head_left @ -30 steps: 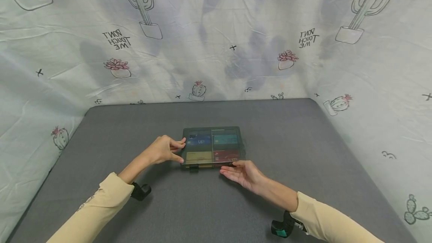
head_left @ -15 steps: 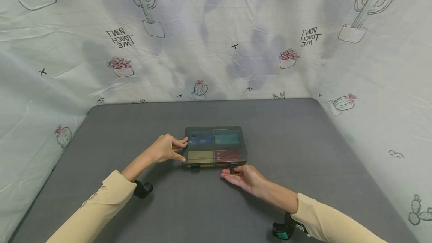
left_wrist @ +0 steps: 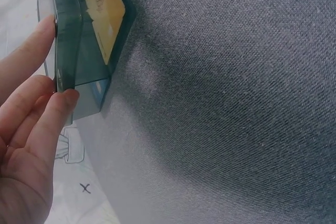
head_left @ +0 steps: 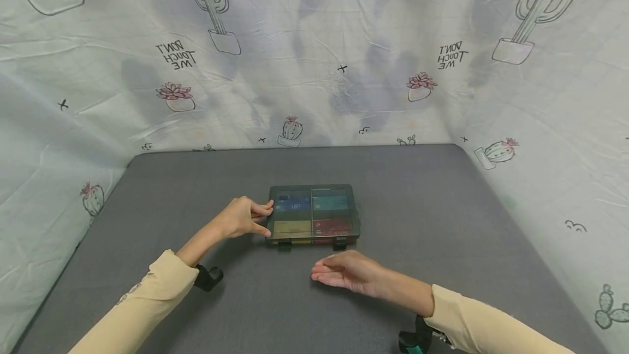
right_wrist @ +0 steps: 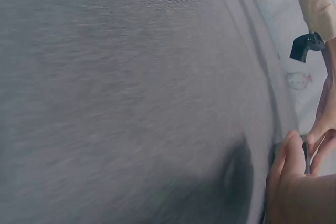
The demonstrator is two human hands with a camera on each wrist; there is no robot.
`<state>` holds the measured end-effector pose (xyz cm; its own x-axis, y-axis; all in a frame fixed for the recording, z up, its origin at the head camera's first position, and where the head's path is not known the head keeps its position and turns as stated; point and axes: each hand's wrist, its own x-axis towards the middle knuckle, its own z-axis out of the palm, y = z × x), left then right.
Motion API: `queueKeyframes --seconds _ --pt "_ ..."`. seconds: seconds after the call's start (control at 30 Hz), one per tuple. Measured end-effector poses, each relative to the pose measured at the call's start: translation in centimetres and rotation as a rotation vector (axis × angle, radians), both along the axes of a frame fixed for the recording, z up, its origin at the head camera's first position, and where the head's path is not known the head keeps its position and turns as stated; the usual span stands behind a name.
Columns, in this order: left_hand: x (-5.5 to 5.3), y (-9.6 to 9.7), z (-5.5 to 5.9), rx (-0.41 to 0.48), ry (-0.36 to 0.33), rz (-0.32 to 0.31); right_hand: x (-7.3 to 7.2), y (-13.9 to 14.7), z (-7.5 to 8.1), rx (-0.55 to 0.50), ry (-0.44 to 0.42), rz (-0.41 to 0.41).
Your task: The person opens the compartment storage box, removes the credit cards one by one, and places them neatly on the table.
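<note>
A smoky-tinted clear plastic case [head_left: 312,214] lies lid down on the grey table, its cards showing through: blue with VIP lettering, teal, yellow and red. My left hand [head_left: 238,220] holds it by the left side, thumb near the front corner and fingertips farther back along the edge. In the left wrist view, those fingertips [left_wrist: 68,98] lie on the lid's rim. Two dark latches sit on the front side, the left latch [head_left: 284,246] and the right latch [head_left: 339,243]. My right hand [head_left: 351,275], fingers extended together, holds nothing in front of the right latch.
The grey cloth-covered table [head_left: 417,195] has its far edge against a pale curtain [head_left: 314,70] printed with cacti. Dark wrist mounts [head_left: 208,277] hang below both cream sleeves.
My right hand has drawn away from the case's right latch toward me, leaving that latch in view. My left hand has stayed at the case's left side.
</note>
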<state>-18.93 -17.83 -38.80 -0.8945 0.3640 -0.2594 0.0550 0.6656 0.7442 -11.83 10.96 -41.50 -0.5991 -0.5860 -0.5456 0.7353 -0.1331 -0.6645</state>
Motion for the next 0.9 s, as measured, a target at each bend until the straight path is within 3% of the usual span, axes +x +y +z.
queueKeyframes --seconds 0.4,0.63,0.9 --pt "0.2 0.4 -0.1 0.025 0.002 -0.005 -1.3 -5.6 -0.9 0.015 0.053 -0.047" --pt "0.1 0.3 -0.2 0.041 0.028 -0.043 -1.3 -7.1 -1.5 -0.051 0.051 -0.146" --pt "0.3 -0.1 -0.1 0.03 0.029 -0.024 -1.3 -8.3 -1.5 -0.083 0.054 -0.209"
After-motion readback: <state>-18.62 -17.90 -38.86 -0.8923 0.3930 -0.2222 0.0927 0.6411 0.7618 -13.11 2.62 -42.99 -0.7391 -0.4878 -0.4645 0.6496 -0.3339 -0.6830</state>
